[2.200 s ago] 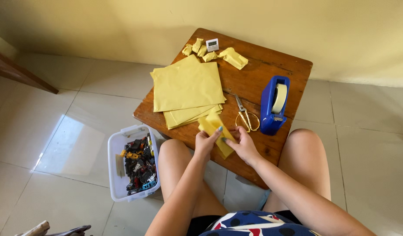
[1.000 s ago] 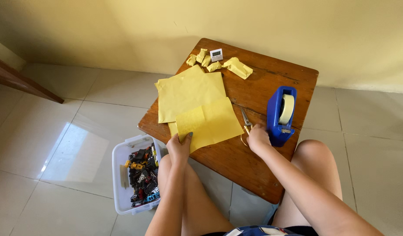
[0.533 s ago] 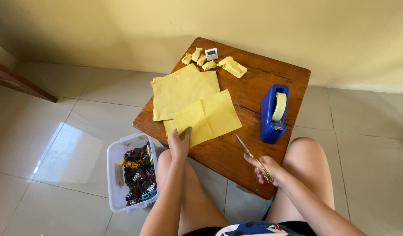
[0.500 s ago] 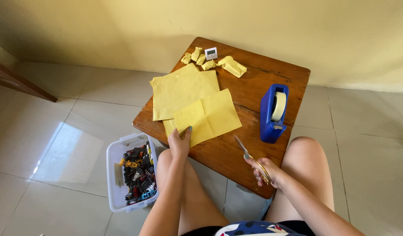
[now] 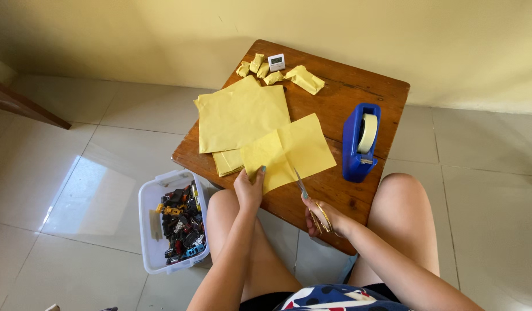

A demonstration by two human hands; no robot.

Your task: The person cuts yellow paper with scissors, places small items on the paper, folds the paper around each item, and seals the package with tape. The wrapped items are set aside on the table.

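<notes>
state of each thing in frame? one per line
left hand: pinching the sheet's near edge
right hand: gripping the scissors
sheet: unfolded, creased down the middle
scissors: blades at the sheet's near edge
paper stack: flat on the table
bin: lid off, full of small toys
tape dispenser: upright, roll loaded
wrapped bundles: closed, at the far edge

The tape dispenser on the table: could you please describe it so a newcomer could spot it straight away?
Start at the small wooden table against the yellow wall. On its right side, beyond the creased yellow sheet that the left hand holds, stands the tape dispenser. It is the only blue thing on the table, upright, with a pale roll of tape in it.
</notes>
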